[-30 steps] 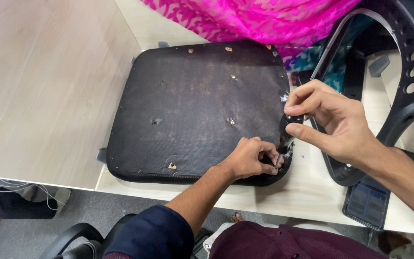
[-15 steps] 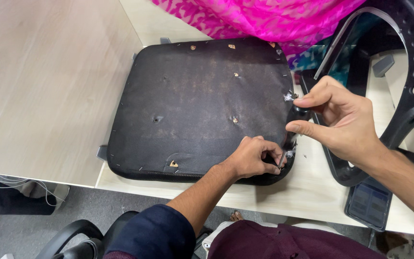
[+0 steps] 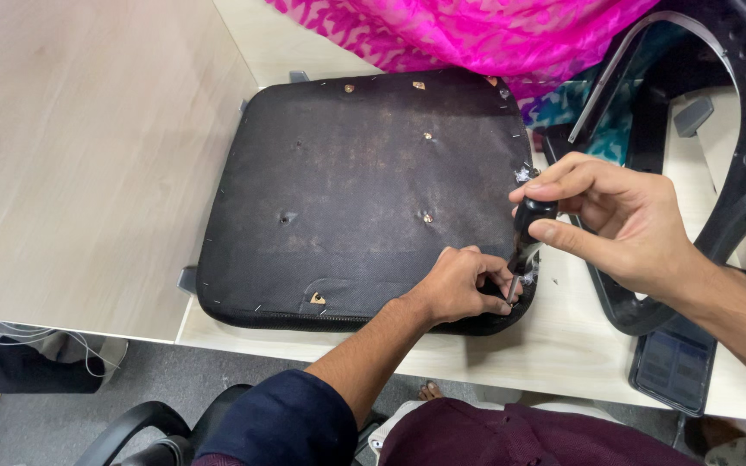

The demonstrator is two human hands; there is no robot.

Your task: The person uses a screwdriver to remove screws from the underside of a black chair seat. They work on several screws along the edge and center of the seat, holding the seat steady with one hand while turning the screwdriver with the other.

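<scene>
An upturned black chair seat cushion (image 3: 356, 190) lies on the light wooden table (image 3: 79, 155), its fabric underside stapled along the edges. My left hand (image 3: 464, 285) presses on the cushion's near right corner, fingers pinched at the fabric beside a metal shaft. My right hand (image 3: 623, 216) grips the black handle of a screwdriver (image 3: 524, 231) between thumb and fingers, its tip down at that same corner. White stuffing shows at the torn edge.
Bright pink patterned cloth (image 3: 477, 34) lies behind the cushion. A black plastic chair back frame (image 3: 736, 173) rests at the right, over a dark phone (image 3: 675, 371) near the table edge. A chair armrest (image 3: 131, 431) sits below the table front.
My right hand has closed its fingers onto the screwdriver handle and dropped slightly toward the corner. My left hand has stayed at the corner, shifting only a little.
</scene>
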